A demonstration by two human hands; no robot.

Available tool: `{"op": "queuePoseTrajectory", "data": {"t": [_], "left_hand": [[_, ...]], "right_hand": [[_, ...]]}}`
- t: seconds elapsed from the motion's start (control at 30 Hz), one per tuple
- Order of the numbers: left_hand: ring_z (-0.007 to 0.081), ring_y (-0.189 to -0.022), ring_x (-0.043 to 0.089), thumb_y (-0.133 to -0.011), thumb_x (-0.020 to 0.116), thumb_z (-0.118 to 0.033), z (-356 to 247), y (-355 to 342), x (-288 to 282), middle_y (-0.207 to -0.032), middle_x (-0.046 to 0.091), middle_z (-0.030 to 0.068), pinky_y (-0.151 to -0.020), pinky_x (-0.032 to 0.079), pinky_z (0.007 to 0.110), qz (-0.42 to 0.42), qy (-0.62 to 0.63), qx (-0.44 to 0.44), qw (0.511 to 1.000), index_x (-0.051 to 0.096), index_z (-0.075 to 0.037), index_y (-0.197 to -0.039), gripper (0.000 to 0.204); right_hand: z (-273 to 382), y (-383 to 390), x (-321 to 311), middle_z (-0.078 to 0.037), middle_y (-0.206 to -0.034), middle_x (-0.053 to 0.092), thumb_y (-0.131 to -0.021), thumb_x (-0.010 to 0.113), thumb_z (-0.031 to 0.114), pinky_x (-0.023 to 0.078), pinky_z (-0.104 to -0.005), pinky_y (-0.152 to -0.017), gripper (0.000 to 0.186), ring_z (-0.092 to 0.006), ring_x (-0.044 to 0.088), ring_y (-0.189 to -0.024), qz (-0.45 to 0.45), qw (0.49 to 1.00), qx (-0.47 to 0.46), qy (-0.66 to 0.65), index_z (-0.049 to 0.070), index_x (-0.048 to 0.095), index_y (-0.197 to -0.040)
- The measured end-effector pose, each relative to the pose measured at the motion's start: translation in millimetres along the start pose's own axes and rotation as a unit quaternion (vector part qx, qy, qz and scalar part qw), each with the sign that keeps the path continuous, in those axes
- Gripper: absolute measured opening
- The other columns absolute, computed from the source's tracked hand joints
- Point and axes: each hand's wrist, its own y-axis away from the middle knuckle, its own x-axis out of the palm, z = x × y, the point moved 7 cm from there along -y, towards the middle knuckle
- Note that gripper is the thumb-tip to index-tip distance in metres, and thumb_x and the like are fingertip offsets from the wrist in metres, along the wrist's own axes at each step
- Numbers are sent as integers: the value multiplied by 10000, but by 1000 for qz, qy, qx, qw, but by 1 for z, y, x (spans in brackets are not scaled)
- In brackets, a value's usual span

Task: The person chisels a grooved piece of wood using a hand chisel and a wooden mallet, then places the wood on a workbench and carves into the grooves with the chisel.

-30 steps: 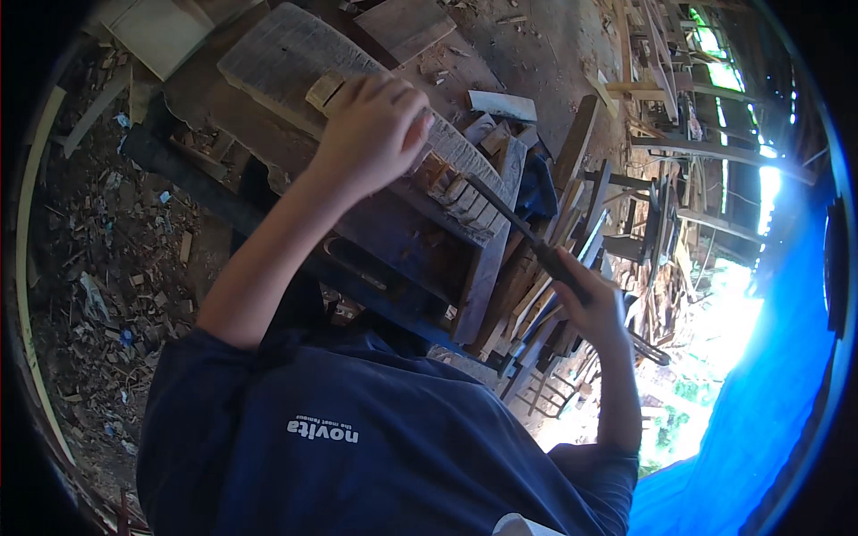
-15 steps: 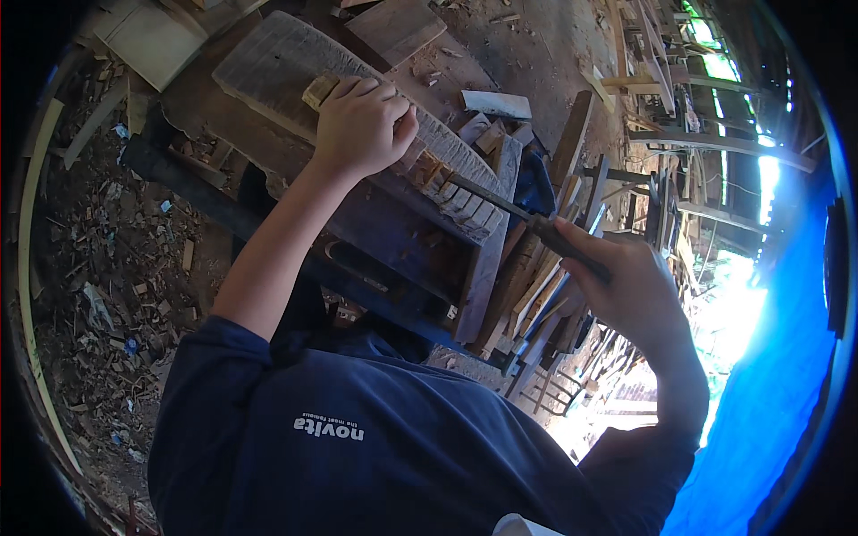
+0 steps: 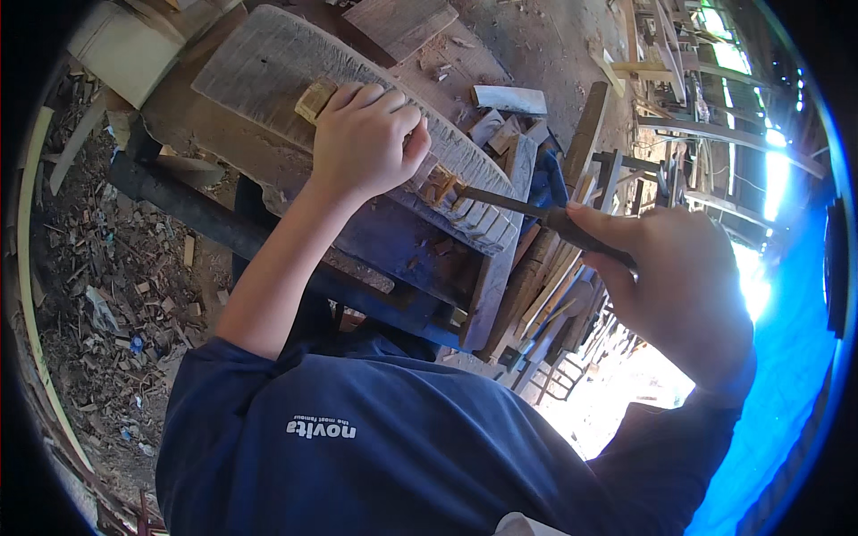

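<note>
My left hand (image 3: 365,143) is closed over a small pale wooden piece (image 3: 314,101) and presses it onto a thick, worn board (image 3: 259,62). One end of the piece sticks out past my knuckles; most of it is under my palm. My right hand (image 3: 675,268) grips the dark handle of a narrow steel-bladed hand tool (image 3: 505,203), index finger stretched along the handle. The blade's tip meets a yellowish wooden end (image 3: 441,189) beside my left hand. Whether the tool is a file or a chisel I cannot tell. Several notches (image 3: 483,219) are cut into the board's near right end.
Wood offcuts (image 3: 508,100) lie beyond the board, and stacked strips (image 3: 550,290) stand to its right. A dark beam (image 3: 192,196) runs below it on the left. Chips and scraps (image 3: 125,304) cover the ground at left. A blue sheet (image 3: 786,357) hangs at far right.
My right hand has moved right and slightly down with the tool, whose blade is angled a little flatter. My left hand keeps its hold on the wooden piece. The view has shifted slightly.
</note>
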Motion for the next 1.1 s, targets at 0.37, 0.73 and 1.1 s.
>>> {"op": "queuePoseTrajectory", "data": {"t": [0.37,0.73,1.1], "left_hand": [[196,-685,555,-786,695,-203,-5,-5,5,-674,556,-6,-727,467,334,0,6,11,1000,571,-141,-612,222],[196,-699,563,-783,697,-206,1,2,3,-693,564,-8,-753,472,336,28,-24,3,999,586,-143,-638,193],[211,-651,536,-852,667,-175,-4,-3,5,-664,523,-3,-723,467,340,10,-2,19,1000,592,-131,-665,207]], "right_hand": [[-5,-21,-5,-141,-645,583,-792,808,139,444,-440,-588,437,-315,616,-601,142,979,101,104,225,766,-1218],[-22,8,36,-54,-632,497,-641,851,68,402,-383,-566,587,-231,502,-586,-12,993,118,10,244,777,-1195],[-51,49,94,-52,-694,646,-694,819,21,473,-353,-569,520,-227,607,-588,-92,970,108,-199,219,785,-1174]]}}
